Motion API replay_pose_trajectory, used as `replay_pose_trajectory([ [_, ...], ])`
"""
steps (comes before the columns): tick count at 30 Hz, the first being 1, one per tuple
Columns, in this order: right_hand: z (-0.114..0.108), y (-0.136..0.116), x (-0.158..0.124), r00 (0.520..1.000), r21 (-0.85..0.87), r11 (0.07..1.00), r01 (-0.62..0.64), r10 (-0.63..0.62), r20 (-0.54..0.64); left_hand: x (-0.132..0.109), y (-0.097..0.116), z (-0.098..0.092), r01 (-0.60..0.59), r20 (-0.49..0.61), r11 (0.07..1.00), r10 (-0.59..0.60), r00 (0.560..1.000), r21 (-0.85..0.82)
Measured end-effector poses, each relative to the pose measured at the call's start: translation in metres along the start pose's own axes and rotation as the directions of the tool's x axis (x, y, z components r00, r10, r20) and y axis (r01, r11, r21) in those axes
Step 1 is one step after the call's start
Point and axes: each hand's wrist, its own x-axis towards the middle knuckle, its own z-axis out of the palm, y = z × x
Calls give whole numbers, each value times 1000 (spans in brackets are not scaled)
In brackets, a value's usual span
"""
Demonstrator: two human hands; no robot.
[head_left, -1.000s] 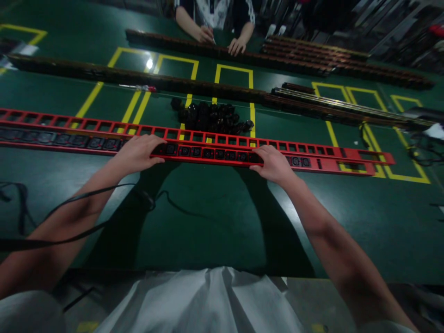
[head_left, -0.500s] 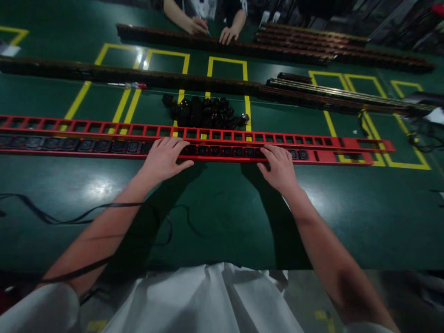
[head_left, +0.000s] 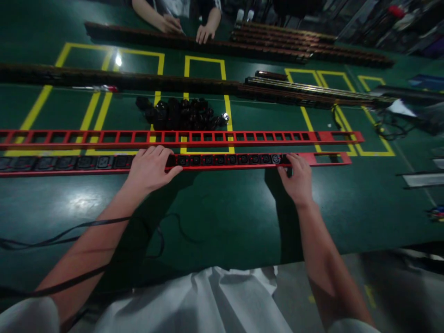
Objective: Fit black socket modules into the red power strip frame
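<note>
A long red strip (head_left: pixel 222 160) filled with black sockets lies across the green table (head_left: pixel 225 208) in front of me. My left hand (head_left: pixel 150 167) rests on it with fingers curled over its far edge. Near the strip's right end, my right hand (head_left: pixel 297 178) grips it, fingers bent over the top. Just behind lies a second red strip (head_left: pixel 243 137) with empty rectangular cut-outs. A pile of loose black sockets (head_left: pixel 180 114) sits behind that one.
Dark long strips (head_left: pixel 138 83) lie further back, and more are stacked at the far right (head_left: pixel 305 46). Another person's hands (head_left: pixel 204 33) work at the far edge. A black cable (head_left: pixel 86 229) runs over my left arm. Yellow lines mark the table.
The socket-filled strip has come toward me, away from the empty strip. My right hand has slid right along it. The view has shifted to the right.
</note>
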Motion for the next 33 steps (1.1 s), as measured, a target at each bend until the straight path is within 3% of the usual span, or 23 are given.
replay_pose_trajectory([
  [7, 15, 10, -10, 994, 9, 1000, -18, 19, -106, 6, 29, 15, 94, -116, 995, -95, 989, -13],
  [14, 15, 9, -9, 995, 17, 1000, -26, 27, -97, 4, 23, 26, 86, -172, 996, -89, 981, -25],
  [27, 8, 1, -6, 994, 24, 994, -102, 103, -47, 3, 26, 22, 71, -177, 997, -73, 982, -15],
  [33, 10, 2, -8, 995, -23, 998, -56, 54, -88, 4, 25, 23, 75, -159, 996, -83, 984, -51],
])
